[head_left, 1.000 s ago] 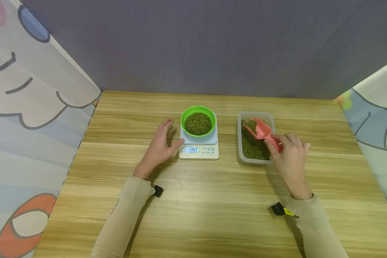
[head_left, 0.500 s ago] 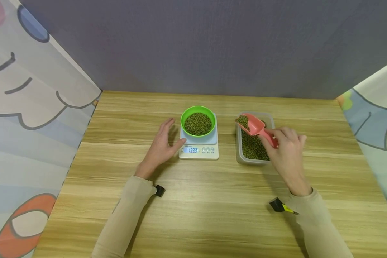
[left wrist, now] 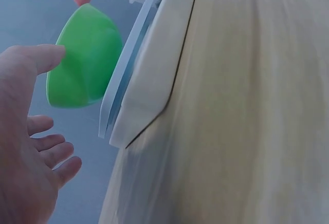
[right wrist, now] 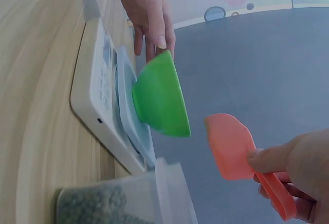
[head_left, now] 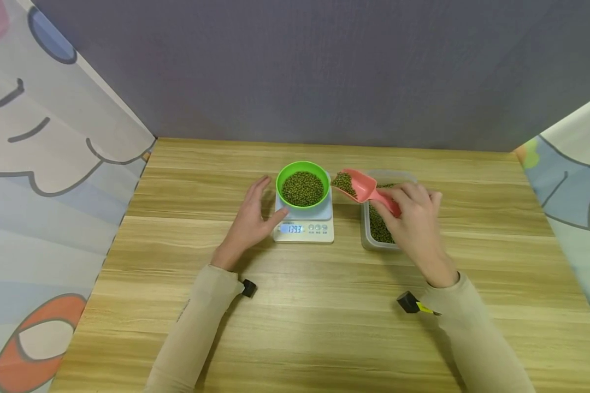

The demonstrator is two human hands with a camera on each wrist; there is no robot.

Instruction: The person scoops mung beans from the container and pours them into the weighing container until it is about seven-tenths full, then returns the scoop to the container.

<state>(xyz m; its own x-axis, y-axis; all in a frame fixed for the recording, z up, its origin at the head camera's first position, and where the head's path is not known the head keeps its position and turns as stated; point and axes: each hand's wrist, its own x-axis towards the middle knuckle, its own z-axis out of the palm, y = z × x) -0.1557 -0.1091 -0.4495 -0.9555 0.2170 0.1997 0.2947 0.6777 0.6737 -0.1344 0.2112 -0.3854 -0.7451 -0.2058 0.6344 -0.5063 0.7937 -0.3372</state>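
A green bowl [head_left: 281,192] of mung beans [head_left: 302,189] stands on a white kitchen scale [head_left: 328,236] whose display reads 139.3. My right hand [head_left: 415,229] grips the handle of a pink scoop [head_left: 365,186], which carries mung beans at its front and hangs in the air between the bowl and the plastic container [head_left: 366,240]. In the right wrist view the scoop [right wrist: 230,144] is apart from the bowl [right wrist: 160,98]. My left hand [head_left: 248,224] is spread at the bowl's left side, its thumb near the rim; whether it touches cannot be told.
The clear container, right of the scale, holds more mung beans [head_left: 381,226] and is partly hidden by my right hand. All stands on a wood-grain table [head_left: 324,327]. A grey panel [head_left: 324,71] rises behind it, with patterned cloth [head_left: 39,218] at the sides.
The scoop of beans has risen out of the container and moved left toward the bowl with my right hand. My left hand has shifted slightly right. The scale reading stays the same.
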